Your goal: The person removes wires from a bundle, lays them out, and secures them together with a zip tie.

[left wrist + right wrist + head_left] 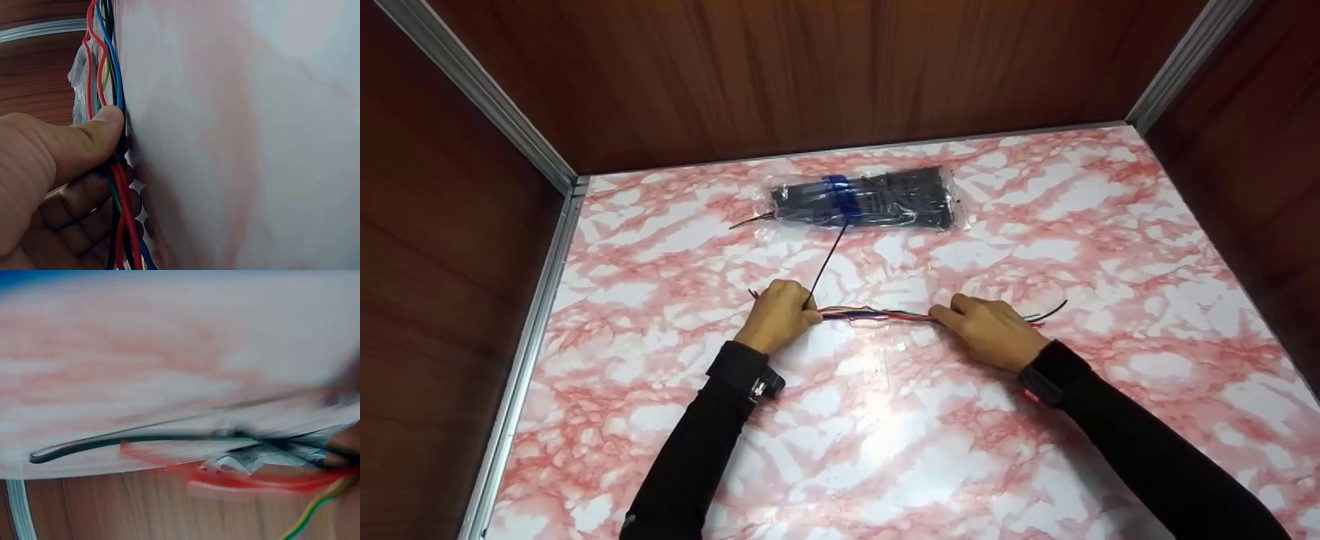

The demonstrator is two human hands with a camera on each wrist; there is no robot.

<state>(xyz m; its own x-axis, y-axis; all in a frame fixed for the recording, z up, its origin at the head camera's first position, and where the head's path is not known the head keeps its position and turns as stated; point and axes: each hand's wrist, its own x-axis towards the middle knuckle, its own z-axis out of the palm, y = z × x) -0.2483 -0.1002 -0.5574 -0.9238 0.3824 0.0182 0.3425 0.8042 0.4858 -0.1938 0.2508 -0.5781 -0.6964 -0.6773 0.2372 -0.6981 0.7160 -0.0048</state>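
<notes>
A bundle of thin coloured wires [874,313], red, blue, black, green and yellow among them, runs sideways between the two hands. My left hand [778,319] pinches it near its left end, thumb on top in the left wrist view. By that thumb a black cable tie [117,160] circles the wires; its long tail [829,262] slants up toward the bag. Nearer the right end, my right hand [994,330] holds the bundle between thumb and fingers. Loose wire ends [112,442] stick out beyond it, blurred in the right wrist view, where the hand mostly falls outside the picture.
A clear plastic bag [885,201] of black cable ties, with a blue band, lies behind the hands. One thin dark strip [751,220] pokes from its left end. Brown wood panels [840,82] with metal edging enclose the pink marbled table [885,465] at the back and sides.
</notes>
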